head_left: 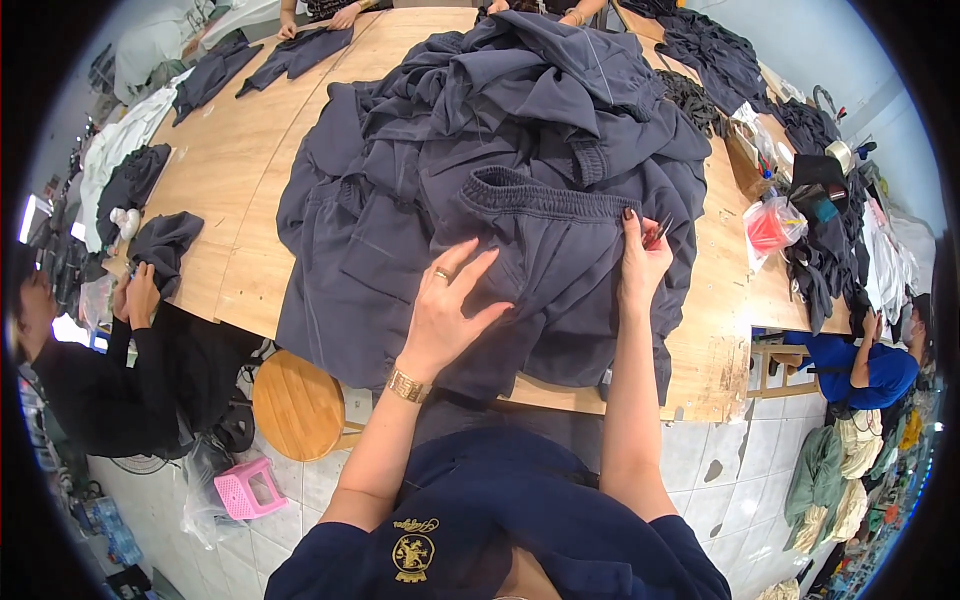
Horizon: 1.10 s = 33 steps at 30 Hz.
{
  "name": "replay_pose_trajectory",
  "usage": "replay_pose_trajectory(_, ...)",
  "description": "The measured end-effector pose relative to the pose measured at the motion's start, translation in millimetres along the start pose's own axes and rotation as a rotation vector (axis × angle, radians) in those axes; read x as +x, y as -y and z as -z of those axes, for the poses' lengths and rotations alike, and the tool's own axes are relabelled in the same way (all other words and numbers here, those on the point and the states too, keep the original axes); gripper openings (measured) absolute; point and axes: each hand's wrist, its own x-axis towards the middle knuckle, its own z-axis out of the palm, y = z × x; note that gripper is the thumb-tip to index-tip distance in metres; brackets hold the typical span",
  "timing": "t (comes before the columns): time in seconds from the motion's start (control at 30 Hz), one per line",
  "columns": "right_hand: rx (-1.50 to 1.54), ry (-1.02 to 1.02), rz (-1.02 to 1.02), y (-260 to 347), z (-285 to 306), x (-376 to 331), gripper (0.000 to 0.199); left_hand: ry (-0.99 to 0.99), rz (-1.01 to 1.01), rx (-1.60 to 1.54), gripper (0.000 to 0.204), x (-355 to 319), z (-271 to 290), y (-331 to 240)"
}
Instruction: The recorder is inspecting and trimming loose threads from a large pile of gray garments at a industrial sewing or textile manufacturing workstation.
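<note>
Dark grey trousers [570, 245] with a gathered elastic waistband [560, 200] lie spread in front of me, on top of a big heap of the same grey garments [440, 120]. My left hand [455, 300] hovers at the left of the trousers, fingers spread, holding nothing. At the right end of the waistband, my right hand [645, 262] is closed, its thumb on the cloth edge. Small thread snips [660, 234] with a red part and pointed metal tips stick out of that same hand. The palm side of their grip is hidden.
The heap covers the middle of a wooden table [240, 215]. Co-workers' hands handle dark cloth at the left [138, 295] and far edges [345, 16]. A round wooden stool [298, 405] and a pink plastic stool [250, 490] stand lower left. A plastic bag with red contents [773, 225] lies right.
</note>
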Motion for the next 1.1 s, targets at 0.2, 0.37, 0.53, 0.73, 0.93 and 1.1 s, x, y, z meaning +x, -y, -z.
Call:
replay_pose_trajectory(0.2,-0.106,0.027,-0.041,8,4,1,0.023,-0.024,0.054,-0.044,0.047,5,-7,10)
replay_pose_trajectory(0.37,-0.217,-0.051,0.093,58,-1,-42,0.036,-0.225,0.042,-0.111,0.031,22,3,-13)
replay_pose_trajectory(0.53,-0.003,0.283,0.134,89,-3,-98,0.025,-0.244,0.017,-0.084,0.023,36,9,-27)
replay_pose_trajectory(0.73,-0.282,0.624,0.374,108,-12,-122,0.032,-0.168,0.104,-0.029,0.023,45,13,-41)
replay_pose_trajectory(0.93,-0.486,0.566,0.480,104,-18,-116,0.030,-0.156,0.132,-0.063,0.025,46,13,-39)
replay_pose_trajectory(1.1,-0.623,0.570,0.483,105,-18,-113,0.029,-0.154,0.124,-0.087,0.023,45,12,-35)
